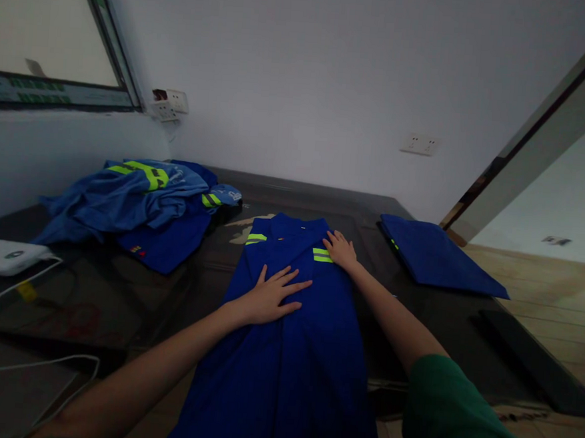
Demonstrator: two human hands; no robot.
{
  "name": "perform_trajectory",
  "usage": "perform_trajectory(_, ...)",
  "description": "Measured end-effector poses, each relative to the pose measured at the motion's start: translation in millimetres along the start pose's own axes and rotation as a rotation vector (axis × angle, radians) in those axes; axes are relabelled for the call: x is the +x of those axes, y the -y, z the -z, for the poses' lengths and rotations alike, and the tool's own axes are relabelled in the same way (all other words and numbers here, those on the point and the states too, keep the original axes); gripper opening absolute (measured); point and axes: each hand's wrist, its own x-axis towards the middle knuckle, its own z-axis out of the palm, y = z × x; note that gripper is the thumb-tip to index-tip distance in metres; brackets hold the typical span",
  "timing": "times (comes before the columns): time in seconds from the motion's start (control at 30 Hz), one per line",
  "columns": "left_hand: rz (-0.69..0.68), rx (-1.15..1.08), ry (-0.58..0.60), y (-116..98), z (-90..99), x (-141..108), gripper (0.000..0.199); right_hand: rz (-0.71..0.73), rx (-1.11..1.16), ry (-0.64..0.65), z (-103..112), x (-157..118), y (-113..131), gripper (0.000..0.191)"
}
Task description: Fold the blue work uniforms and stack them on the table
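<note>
A blue work coverall with yellow-green reflective strips lies front side up over the dark table, its collar toward the wall and its lower part hanging off the near edge. My left hand rests flat on the middle of its chest, fingers spread. Near the shoulder, beside the right reflective strip, my right hand lies on the cloth with its fingers stretched out. Neither hand grips anything. The sleeves are mostly hidden under or behind the garment.
A heap of crumpled blue garments is at the table's left. A folded blue garment lies at the right, with a dark flat object nearer. At far left sits a white device with a white cable. The table meets the wall.
</note>
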Motion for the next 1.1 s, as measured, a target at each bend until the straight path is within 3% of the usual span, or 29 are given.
perform_trajectory(0.1, 0.105, -0.026, -0.168, 19, 15.1, 9, 0.044, -0.011, 0.01, -0.102, 6, -5, 0, 0.059)
perform_trajectory(0.2, 0.304, 0.105, -0.373, 49, 31.9, 23, 0.035, 0.075, 0.055, -0.177, 6, -20, 8, 0.062)
perform_trajectory(0.3, 0.48, 0.132, -0.371, 81, 40.2, 34, 0.029, 0.087, 0.103, -0.126, -1, -36, 18, 0.068)
perform_trajectory(0.4, 0.483, 0.01, -0.362, 103, 40.2, 40, 0.014, 0.045, 0.066, -0.079, -10, -47, 24, 0.072)
perform_trajectory(0.5, 0.448, -0.063, -0.479, 115, 37.7, 42, 0.015, 0.044, 0.018, -0.066, -12, -52, 27, 0.072)
perform_trajectory(0.57, 0.47, -0.064, -0.49, 118, 35.8, 41, 0.017, 0.043, 0.007, -0.066, -10, -54, 28, 0.07)
perform_trajectory(0.67, 0.536, -0.037, -0.382, 117, 33.0, 39, 0.018, 0.047, 0.003, -0.085, -3, -56, 30, 0.065)
perform_trajectory(0.83, 0.571, -0.003, -0.336, 113, 34.6, 34, 0.028, 0.206, 0.028, -0.121, 3, -62, 36, 0.052)
perform_trajectory(1.0, 0.405, 0.246, -0.439, 91, 34.7, 35, 0.026, 0.278, 0.093, -0.041, 3, -53, 46, 0.053)
perform_trajectory(1.1, 0.289, 0.277, -0.378, 73, 22.0, 40, 0.034, 0.208, 0.091, 0.033, 3, -35, 48, 0.055)
